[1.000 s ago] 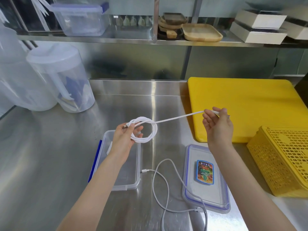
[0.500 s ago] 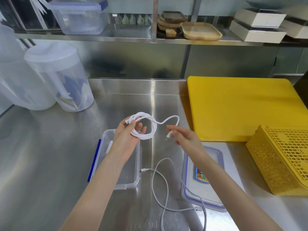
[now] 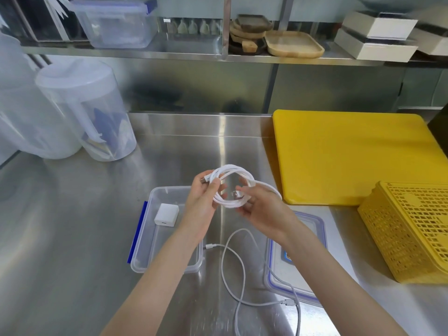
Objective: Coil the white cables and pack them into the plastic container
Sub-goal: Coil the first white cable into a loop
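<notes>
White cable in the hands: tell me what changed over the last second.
The right hand swung the stretched tail in from over the yellow board to the coil in the left hand, adding another loop. Second cable, container and lid stayed put.

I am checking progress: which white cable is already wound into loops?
The coiled cable held in both hands above the container. The other white cable lies loose on the counter.

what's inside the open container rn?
Container holds one white charger block near its far end. Left forearm covers the right side, so that part can't be checked. No cable visible inside.
</notes>
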Demonstrator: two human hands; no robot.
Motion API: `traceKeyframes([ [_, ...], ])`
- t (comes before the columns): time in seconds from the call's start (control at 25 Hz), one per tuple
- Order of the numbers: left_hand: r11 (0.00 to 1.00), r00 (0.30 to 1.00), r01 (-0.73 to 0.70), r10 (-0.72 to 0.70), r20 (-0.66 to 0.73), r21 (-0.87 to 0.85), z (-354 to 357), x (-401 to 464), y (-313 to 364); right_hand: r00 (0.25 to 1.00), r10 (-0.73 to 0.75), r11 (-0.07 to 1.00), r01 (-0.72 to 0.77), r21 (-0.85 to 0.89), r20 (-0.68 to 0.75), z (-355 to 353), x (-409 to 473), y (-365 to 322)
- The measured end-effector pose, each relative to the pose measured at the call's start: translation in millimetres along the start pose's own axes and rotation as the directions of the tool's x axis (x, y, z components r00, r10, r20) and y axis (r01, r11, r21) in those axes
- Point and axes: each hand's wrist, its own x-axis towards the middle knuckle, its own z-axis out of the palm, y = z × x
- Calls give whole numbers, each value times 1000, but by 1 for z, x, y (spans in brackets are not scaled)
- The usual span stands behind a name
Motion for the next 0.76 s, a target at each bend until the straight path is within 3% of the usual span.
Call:
traceKeyframes([
  [0.08,969,999,-34,40,-21,245,1,-4,-2,1000,-16,996,17,-91,11,2,1,3],
  [0.2,874,987,-155,161,27,460,3,-10,-2,997,-67,998,66,-23,-45,1,3,4],
  [0.32,808,970,-243,186,159,537,8,-16,-1,992,-105,993,108,37,-74,-1,3,3],
  [0.44,663,927,-361,329,179,656,11,-17,-3,997,-72,994,72,78,-2,2,-1,4],
  [0.56,574,878,-437,441,188,693,11,-18,-6,995,-77,993,82,82,-61,6,0,3],
  [0.76,583,918,-379,332,215,718,9,-18,-6,997,-70,996,69,64,13,10,-3,2],
])
